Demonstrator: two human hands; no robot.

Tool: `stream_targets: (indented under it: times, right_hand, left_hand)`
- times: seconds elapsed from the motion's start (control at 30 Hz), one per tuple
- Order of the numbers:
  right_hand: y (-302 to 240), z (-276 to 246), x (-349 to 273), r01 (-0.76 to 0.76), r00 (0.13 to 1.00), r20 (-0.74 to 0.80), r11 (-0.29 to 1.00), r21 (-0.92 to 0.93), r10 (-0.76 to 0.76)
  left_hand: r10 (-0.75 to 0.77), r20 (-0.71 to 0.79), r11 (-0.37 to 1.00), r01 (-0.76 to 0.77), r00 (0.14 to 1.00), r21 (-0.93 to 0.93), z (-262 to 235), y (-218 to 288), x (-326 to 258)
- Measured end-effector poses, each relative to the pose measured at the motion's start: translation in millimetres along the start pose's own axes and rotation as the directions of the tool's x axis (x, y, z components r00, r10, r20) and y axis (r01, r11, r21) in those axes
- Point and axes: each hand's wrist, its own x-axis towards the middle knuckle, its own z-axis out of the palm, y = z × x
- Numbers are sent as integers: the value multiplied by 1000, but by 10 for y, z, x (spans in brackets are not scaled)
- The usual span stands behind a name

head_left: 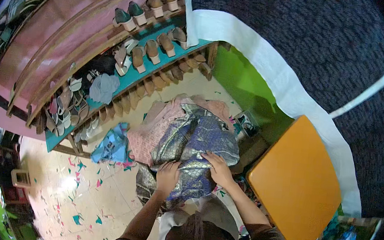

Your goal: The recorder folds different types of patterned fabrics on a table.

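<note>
A: Where was the cloth?
B: The purple and silver cloth (211, 138) lay in a loose heap right in front of the person, its near part by the lap. Pink fabric (145, 141) showed along its left and far sides.

A: And the hands?
B: Both were on it. The left hand (167, 176) rested on the near part, fingers side by side and bent over a fold. The right hand (217, 169) lay a little farther out, palm down, its fingers somewhat spread and pointing inward along the same fold.

A: Were they pinching it?
B: I couldn't tell; neither thumb showed clearly. They were apart, with a stretch of cloth between them.

A: What stood around?
B: To the left, a crumpled blue sheet (111, 144) sat near the pink fabric. Small coloured scraps (77, 219) were strewn over the pale floor (119, 208).

A: Beyond that?
B: A teal shelf (51, 141) ran across the upper left, bearing heeled shoes (151, 52) and a pale bundle (104, 88). On the right, near the right forearm, was an orange table (297, 182), with a green wall (247, 81) past it.
</note>
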Motion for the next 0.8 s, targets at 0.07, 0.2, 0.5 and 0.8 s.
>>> stream_targets:
  times: [0.07, 0.2, 0.5, 0.8]
  right_hand:
    - [-112, -76, -270, -24, 998, -55, 999, 22, 25]
    - [-459, 77, -742, -41, 984, -170, 999, 23, 44]
    - [-1428, 1188, -1889, -88, 945, -289, 970, 226, 153]
    - [-2249, 1827, -3204, -51, 679, -587, 826, 561, 441]
  left_hand:
    - [37, 74, 989, -26, 997, -147, -256, 143, 49]
    - [345, 208, 938, -328, 915, -113, -596, 40, 81]
    - [533, 532, 846, -398, 658, -356, -1021, -278, -1178]
    - [609, 681, 784, -438, 408, -439, -1247, -70, -1931]
